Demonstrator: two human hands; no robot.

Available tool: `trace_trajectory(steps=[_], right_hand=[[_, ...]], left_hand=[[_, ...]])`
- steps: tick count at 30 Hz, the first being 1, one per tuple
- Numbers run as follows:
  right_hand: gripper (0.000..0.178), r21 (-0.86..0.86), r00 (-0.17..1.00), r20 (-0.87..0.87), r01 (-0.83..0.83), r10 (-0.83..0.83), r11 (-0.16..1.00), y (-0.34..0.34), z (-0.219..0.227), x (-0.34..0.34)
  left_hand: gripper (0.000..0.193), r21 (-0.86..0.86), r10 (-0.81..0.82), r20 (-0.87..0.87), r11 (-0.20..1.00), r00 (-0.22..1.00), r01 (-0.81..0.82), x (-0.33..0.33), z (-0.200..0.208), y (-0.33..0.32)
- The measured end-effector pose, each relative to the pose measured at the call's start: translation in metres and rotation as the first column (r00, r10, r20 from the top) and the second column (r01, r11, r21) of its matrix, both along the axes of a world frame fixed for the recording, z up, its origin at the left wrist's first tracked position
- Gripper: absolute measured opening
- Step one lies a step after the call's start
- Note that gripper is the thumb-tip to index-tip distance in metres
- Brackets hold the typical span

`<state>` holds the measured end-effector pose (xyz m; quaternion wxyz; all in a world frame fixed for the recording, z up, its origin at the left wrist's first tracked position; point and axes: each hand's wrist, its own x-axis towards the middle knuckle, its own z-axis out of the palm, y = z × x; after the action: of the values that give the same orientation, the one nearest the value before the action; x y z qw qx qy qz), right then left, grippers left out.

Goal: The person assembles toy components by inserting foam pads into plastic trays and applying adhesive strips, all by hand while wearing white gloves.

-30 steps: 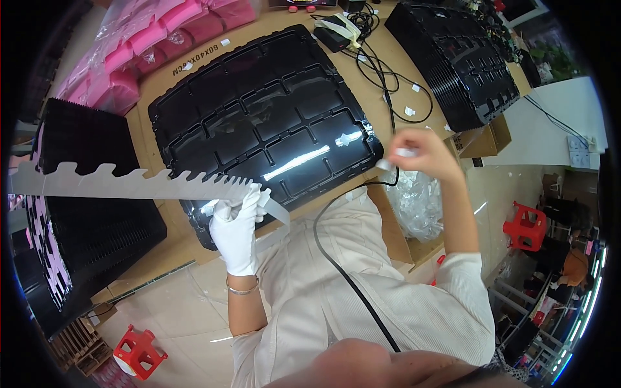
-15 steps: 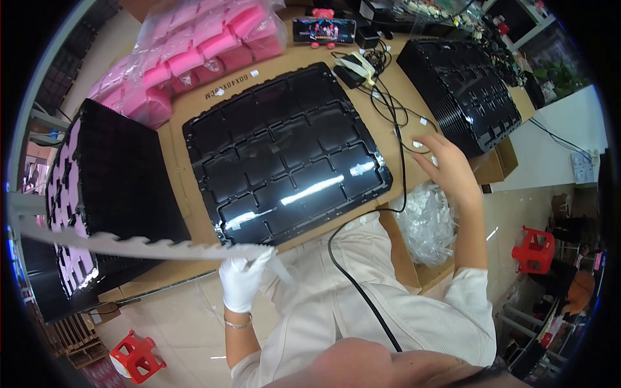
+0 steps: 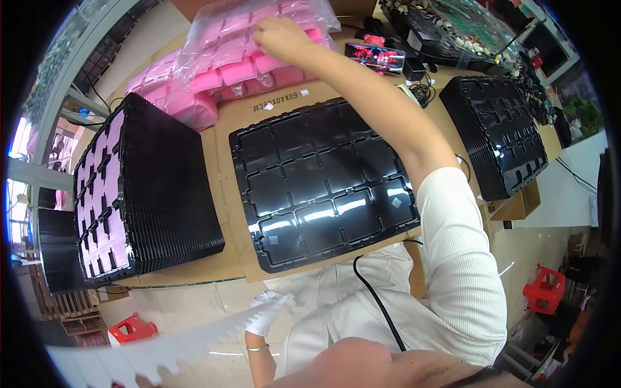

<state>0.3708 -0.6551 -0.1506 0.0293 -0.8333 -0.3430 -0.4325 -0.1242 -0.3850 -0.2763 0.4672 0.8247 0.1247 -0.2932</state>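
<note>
The person's right hand [image 3: 279,35] is stretched far out to about twelve o'clock, its fingers curled down onto a clear plastic bag of pink pieces [image 3: 249,45] that lies on the heap of pink foam parts [image 3: 174,90] at the back of the bench; whether it has actually pinched the bag cannot be told. The left hand [image 3: 268,312], in a white glove, hangs low at about seven o'clock, off the bench edge, closed on the end of a long white strip with a toothed edge [image 3: 162,349] that runs out toward eight o'clock. Between the hands, at the centre, lies a glossy black moulded tray [image 3: 317,187] on brown cardboard, and every pocket that shows looks empty, so the filling of this one seems not yet begun. At nine o'clock stands a tall stack of black trays [image 3: 162,200] whose top tray already carries pink pieces in its pockets, which reads as finished work. Another stack of empty black trays [image 3: 495,139] waits at two o'clock.
</note>
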Motion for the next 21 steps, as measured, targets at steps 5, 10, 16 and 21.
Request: trace_trajectory(steps=[5, 10, 16, 21], right_hand=[[0.014, 0.222, 0.554, -0.828, 0.189, 0.083, 0.956, -0.003, 0.055, 0.007], [0.039, 0.379, 0.355, -0.880, 0.128, 0.314, 0.917, -0.027, 0.053, 0.026], [0.010, 0.532, 0.927, -0.174, -0.196, 0.332, 0.824, -0.045, 0.010, -0.099], [0.024, 0.432, 0.906, -0.261, -0.199, 0.333, 0.880, -0.052, -0.012, -0.187]], left_hand=[[0.013, 0.097, -0.260, 0.070, 0.963, 0.963, 0.253, 0.002, 0.036, 0.032], [0.038, 0.759, -0.535, 0.354, 0.643, 0.767, 0.098, 0.055, 0.099, 0.030], [0.029, 0.125, -0.021, 0.850, 0.979, 0.526, -0.163, 0.178, 0.097, -0.019], [0.102, -0.943, 0.649, -0.015, 0.243, 0.761, -0.227, 0.251, 0.105, -0.039]])
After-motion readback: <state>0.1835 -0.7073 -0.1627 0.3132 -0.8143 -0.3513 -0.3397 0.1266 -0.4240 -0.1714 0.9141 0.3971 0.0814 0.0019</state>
